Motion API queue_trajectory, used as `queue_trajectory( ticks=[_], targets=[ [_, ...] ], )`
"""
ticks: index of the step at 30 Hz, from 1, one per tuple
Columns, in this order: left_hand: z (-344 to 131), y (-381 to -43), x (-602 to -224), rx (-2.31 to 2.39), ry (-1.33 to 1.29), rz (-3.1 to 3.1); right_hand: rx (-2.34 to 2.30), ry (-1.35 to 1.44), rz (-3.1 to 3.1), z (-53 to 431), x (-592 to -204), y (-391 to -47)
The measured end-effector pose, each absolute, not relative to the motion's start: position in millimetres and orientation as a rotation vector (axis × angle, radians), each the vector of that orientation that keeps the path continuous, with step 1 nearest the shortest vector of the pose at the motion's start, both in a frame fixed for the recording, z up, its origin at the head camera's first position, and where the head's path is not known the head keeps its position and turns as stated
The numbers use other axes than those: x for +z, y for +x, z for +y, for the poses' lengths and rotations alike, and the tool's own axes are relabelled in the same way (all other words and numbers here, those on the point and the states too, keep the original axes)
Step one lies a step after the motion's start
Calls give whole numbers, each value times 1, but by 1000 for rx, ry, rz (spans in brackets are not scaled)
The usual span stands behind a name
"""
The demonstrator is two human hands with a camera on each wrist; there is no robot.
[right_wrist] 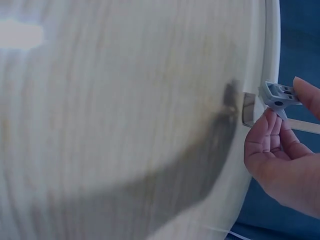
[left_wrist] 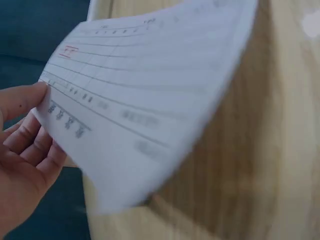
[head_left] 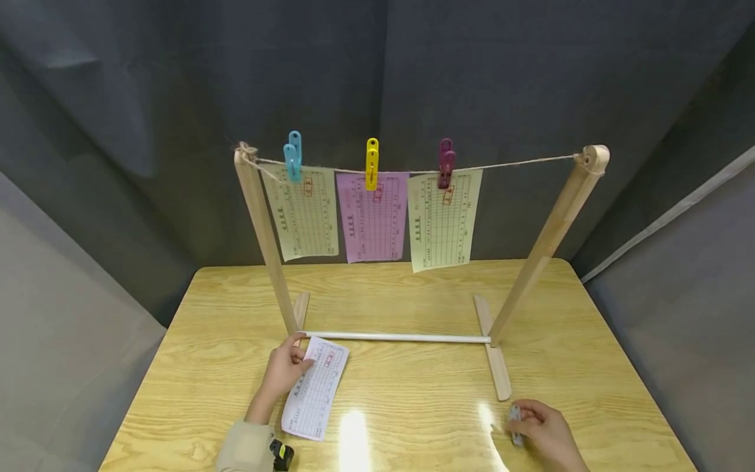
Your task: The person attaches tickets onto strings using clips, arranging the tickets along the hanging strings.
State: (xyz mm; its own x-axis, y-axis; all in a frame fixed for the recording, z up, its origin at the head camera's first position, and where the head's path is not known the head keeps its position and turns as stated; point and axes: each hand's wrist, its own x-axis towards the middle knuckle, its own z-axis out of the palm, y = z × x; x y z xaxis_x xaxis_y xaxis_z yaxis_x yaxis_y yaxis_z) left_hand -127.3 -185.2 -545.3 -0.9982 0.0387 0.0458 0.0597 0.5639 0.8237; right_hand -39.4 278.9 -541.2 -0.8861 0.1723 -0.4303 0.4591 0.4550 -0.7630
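My left hand (head_left: 284, 370) pinches a white printed slip (head_left: 318, 390) by its upper left edge, thumb on the printed face. In the left wrist view the slip (left_wrist: 125, 80) bends away from the thumb, raised off the wood. At the right, my right hand (head_left: 545, 429) holds a grey clothespin (head_left: 516, 425) between thumb and fingers; the right wrist view shows this clothespin (right_wrist: 280, 96) at the fingertips. Above, three slips hang from a string (head_left: 519, 162): a yellowish one (head_left: 303, 219) under a blue clothespin (head_left: 293, 156), a purple one (head_left: 373, 223) under a yellow clothespin (head_left: 371, 164), and another yellowish one (head_left: 444, 226) under a maroon clothespin (head_left: 446, 164).
A wooden left post (head_left: 262, 236) and right post (head_left: 542, 246) carry the string, joined low down by a white rod (head_left: 395, 337). The right foot (head_left: 498, 370) reaches towards my right hand. Dark curtains (head_left: 472, 72) stand behind the wooden table (head_left: 413, 406).
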Motion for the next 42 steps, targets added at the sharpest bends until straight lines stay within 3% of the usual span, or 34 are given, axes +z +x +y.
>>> queue_trajectory(
  ticks=[7,19,25,35,42],
  targets=[
    [-176,-126,-525,-1645,-65,-2672,-1523,517,2333,278,-520,-44],
    [-164,-122,-493,-1657,-403,-2517,-1552,441,2386,278,-483,-57],
    [-156,-119,-470,-1700,-326,-2597,-1655,377,2437,274,-470,-60],
    [-132,-105,-415,-1702,-506,-2561,-1647,359,2449,276,-454,-63],
    [-121,-112,-422,-1749,-612,-2453,-1736,240,2545,279,-435,-69]
  ],
)
